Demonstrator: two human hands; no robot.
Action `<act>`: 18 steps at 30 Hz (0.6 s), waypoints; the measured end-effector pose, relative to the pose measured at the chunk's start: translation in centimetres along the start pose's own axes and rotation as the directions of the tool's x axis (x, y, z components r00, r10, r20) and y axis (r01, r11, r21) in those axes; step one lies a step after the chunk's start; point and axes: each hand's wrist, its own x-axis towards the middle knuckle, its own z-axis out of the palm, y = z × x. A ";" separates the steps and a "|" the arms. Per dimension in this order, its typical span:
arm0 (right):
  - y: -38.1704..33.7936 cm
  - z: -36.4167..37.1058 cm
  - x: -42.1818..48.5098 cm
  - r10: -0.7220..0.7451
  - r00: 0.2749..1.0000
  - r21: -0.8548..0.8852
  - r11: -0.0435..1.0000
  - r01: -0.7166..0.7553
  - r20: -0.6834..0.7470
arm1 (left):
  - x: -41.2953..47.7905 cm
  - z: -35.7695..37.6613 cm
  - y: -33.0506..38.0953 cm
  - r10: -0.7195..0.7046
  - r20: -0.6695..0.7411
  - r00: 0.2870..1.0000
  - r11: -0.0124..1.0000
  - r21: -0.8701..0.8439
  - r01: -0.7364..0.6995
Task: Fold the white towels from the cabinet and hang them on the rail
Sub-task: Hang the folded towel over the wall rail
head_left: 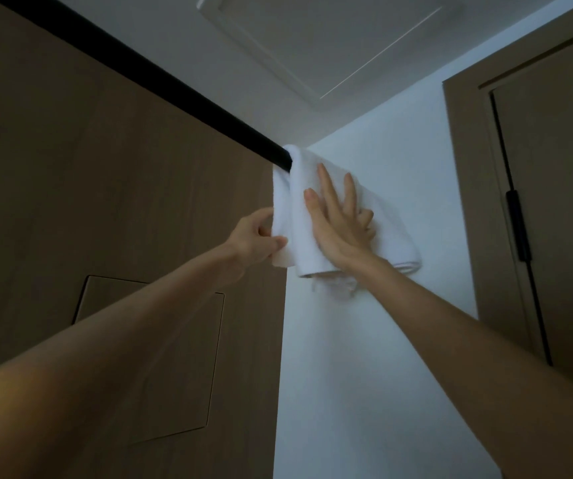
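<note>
A folded white towel (304,188) hangs over the far end of a black rail (160,77) that runs high along the brown panel wall to the white wall. My left hand (257,236) pinches the towel's rear hanging flap near its lower edge. My right hand (338,223) lies flat with straight, spread fingers against the front flap. The towel's lower edge droops below my right wrist.
A brown wood panel wall (105,202) with a square access hatch (150,361) fills the left. A white wall (364,357) stands ahead. A brown door (554,202) with a black hinge strip is on the right. A ceiling hatch (330,39) is overhead.
</note>
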 end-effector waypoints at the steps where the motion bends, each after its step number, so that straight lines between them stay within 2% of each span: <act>1: -0.1 0.4 -0.3 0.004 1.000 0.025 1.000 -0.004 -0.003 | 0.1 0.1 0.1 -0.004 0.017 1.000 1.000 -0.009 0.004; 3: -0.1 1.0 -0.9 0.002 1.000 0.066 0.998 -0.001 -0.017 | 0.3 0.0 0.0 0.021 0.051 0.998 0.999 0.040 -0.023; 8: 0.3 0.6 -1.2 -0.027 0.998 -0.005 1.000 0.027 -0.053 | 0.3 -1.3 -0.4 0.114 -0.012 0.993 0.921 0.375 -0.101; 12: -0.1 -0.5 -1.1 -0.019 1.000 0.003 1.000 0.018 0.021 | 0.4 -2.7 -0.3 0.184 -0.014 0.983 0.851 0.502 -0.152; 15: -0.4 -1.4 -1.1 -0.042 0.996 0.007 0.999 0.042 0.073 | 0.8 -3.6 0.1 0.169 -0.050 0.984 0.846 0.520 -0.119; 18: -1.2 -1.7 -1.5 -0.083 0.995 -0.005 0.996 0.083 0.054 | 0.6 -4.3 0.2 0.119 -0.068 0.991 0.900 0.429 -0.079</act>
